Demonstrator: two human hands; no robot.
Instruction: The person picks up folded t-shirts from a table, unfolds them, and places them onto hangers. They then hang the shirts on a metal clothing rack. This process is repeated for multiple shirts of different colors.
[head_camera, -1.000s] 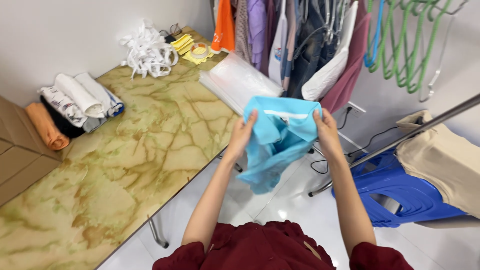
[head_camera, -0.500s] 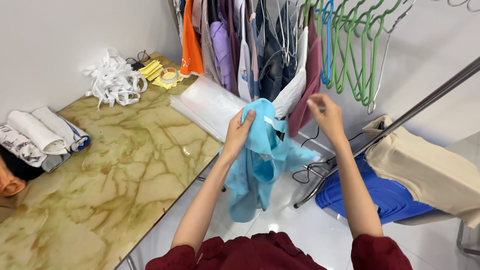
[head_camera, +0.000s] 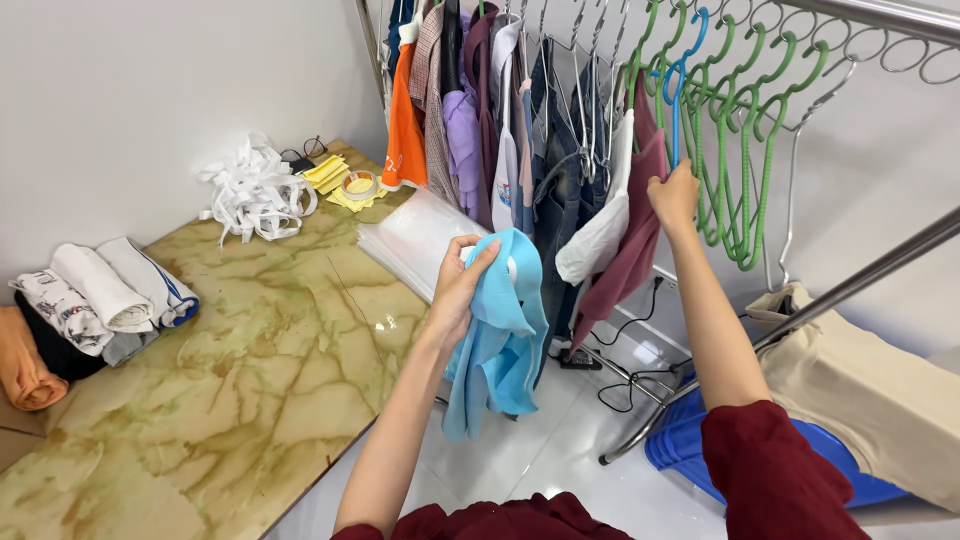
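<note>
Left hand (head_camera: 462, 285) grips a light blue garment (head_camera: 497, 340) by its upper edge; the fabric hangs limp and creased beside the marble table (head_camera: 200, 400). Right hand (head_camera: 675, 197) closes on a blue hanger (head_camera: 686, 75) among green hangers (head_camera: 745, 120).

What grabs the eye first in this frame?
The light blue garment hanging from the left hand at centre, over the edge of the marbled table. Then the right hand raised to the blue hanger among the green hangers on the rail, upper right.
</note>
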